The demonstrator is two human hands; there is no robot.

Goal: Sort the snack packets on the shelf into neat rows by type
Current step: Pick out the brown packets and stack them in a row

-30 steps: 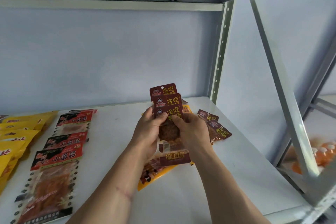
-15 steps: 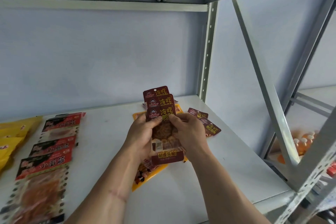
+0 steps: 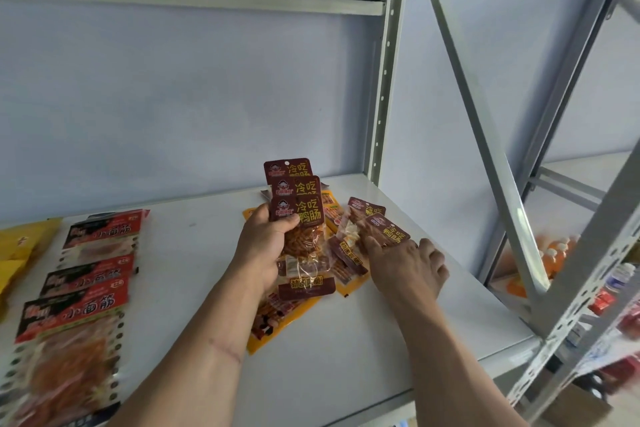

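Note:
My left hand grips a fanned stack of three dark red snack packets upright above the white shelf. My right hand reaches to the right and rests its fingers on another dark red packet lying on the shelf; whether it pinches it is unclear. A second loose dark red packet lies just behind that one. Yellow packets lie under and around both hands.
A column of red-and-black packets runs down the shelf's left side, with yellow packets at the far left. A grey upright post and diagonal brace bound the right end. Orange bottles stand on a neighbouring shelf.
My right hand has let go of the stack and moved right and down onto a loose dark red packet. My left hand alone now holds the stack.

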